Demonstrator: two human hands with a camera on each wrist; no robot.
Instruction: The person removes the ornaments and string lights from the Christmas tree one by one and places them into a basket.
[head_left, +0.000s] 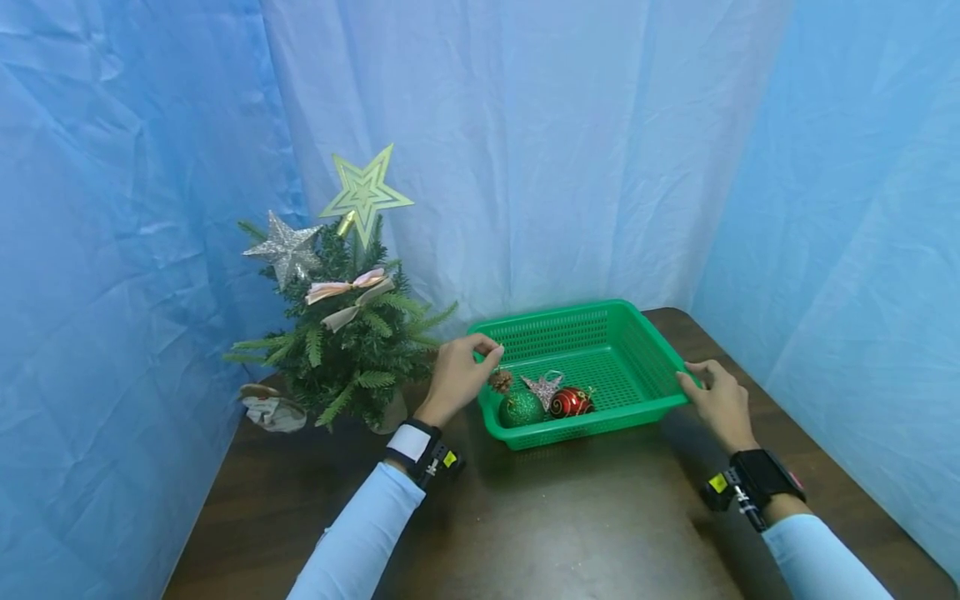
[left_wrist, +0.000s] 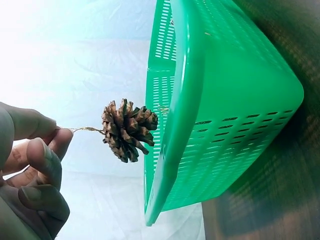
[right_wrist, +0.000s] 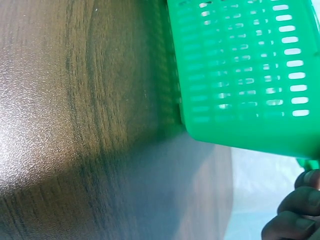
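Observation:
My left hand pinches the gold string of a brown pine cone between thumb and forefinger. The pine cone hangs at the left end of a green plastic basket, about level with its rim or a little above. At the basket's right front corner my right hand grips the rim; most of that hand is cut off in the right wrist view. Inside the basket, near its left end, lie a green glitter ball, a red ball with gold swirls and a glittery star.
A small Christmas tree stands to the left, bearing a gold star, a silver star and ribbon bows. Whitish cloth lies at its base. Blue curtains surround the dark wooden table.

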